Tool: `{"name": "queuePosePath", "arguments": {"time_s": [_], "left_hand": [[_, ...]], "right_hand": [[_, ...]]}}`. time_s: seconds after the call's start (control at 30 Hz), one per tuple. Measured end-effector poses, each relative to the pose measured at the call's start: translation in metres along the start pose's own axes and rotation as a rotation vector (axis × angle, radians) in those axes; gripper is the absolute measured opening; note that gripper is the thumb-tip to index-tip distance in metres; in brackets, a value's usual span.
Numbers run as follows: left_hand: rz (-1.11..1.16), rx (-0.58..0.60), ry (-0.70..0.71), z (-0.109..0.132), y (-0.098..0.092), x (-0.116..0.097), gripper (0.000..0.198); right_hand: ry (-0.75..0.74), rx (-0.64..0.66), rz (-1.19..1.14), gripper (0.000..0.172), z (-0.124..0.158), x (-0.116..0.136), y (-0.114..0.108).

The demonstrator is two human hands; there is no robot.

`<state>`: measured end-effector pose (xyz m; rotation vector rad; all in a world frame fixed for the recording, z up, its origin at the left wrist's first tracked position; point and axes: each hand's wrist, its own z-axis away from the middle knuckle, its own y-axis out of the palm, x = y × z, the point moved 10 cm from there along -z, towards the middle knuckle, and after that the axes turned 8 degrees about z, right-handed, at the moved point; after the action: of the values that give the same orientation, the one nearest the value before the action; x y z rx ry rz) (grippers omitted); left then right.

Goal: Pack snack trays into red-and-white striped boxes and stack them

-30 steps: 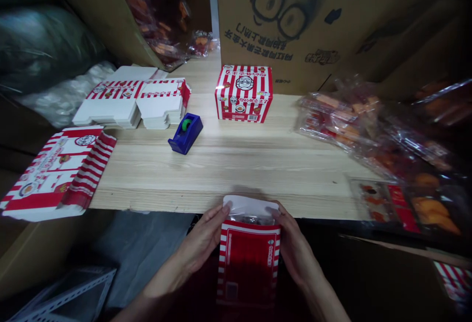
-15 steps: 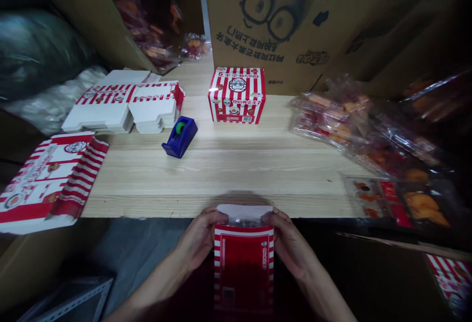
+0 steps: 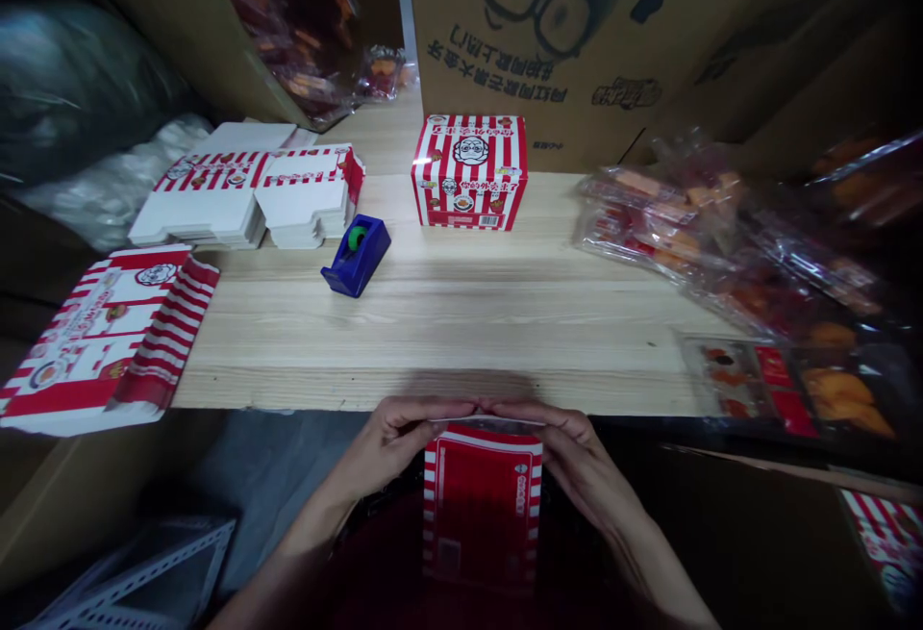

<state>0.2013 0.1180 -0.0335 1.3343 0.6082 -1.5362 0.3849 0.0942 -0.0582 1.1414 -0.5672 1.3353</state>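
Both grips [image 3: 395,438] [image 3: 586,452] on the nearest red box [image 3: 482,505]

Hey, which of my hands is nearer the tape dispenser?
Left. Your left hand is on the near side of the tape dispenser, slightly right of it; your right hand, across the held box, is farther right.

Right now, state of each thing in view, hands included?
Left hand: gripping held box's top end
Right hand: gripping the same end
Held box: top not fully closed
Striped box on table: assembled, visible faces closed
Tape dispenser: upright, green core seated
Carton stacks: folded flat
Clear packs: piled; sealing unclear
Cardboard box at back left: open, packs inside
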Motion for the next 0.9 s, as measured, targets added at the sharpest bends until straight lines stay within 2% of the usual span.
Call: {"name": "queuePosePath", "arguments": {"time_s": [0.1, 0.2, 0.3, 0.43, 0.53, 0.6, 0.7, 0.9], "left_hand": [[0.011, 0.032, 0.012, -0.006, -0.003, 0.001, 0.025], [-0.034, 0.078, 0.01, -0.009, -0.005, 0.004, 0.024], [-0.076, 0.043, -0.008, -0.011, -0.01, 0.006, 0.022], [-0.087, 0.121, 0.001, -0.013, 0.005, -0.002, 0.025], [-0.068, 0.121, 0.011, -0.017, 0.013, -0.015, 0.023], [-0.066, 0.125, 0.024, -0.02, 0.016, -0.023, 0.022], [-0.085, 0.163, 0.026, -0.026, 0.02, -0.03, 0.028], [-0.052, 0.155, -0.146, -0.036, 0.014, -0.01, 0.03]], "right_hand": [[-0.001, 0.04, 0.024, 0.023, 0.0, -0.004, -0.006], [-0.145, 0.092, 0.26, 0.022, 0.0, 0.013, -0.003], [-0.23, 0.132, 0.444, 0.024, -0.003, 0.025, 0.003], [-0.209, 0.129, 0.454, 0.02, -0.008, 0.032, 0.001], [-0.186, 0.098, 0.438, 0.014, -0.014, 0.038, -0.001], [-0.163, 0.13, 0.414, 0.011, -0.018, 0.041, 0.003], [-0.13, 0.189, 0.377, 0.019, -0.025, 0.04, 0.009], [-0.115, 0.135, 0.375, 0.02, -0.037, 0.036, 0.005]]}}
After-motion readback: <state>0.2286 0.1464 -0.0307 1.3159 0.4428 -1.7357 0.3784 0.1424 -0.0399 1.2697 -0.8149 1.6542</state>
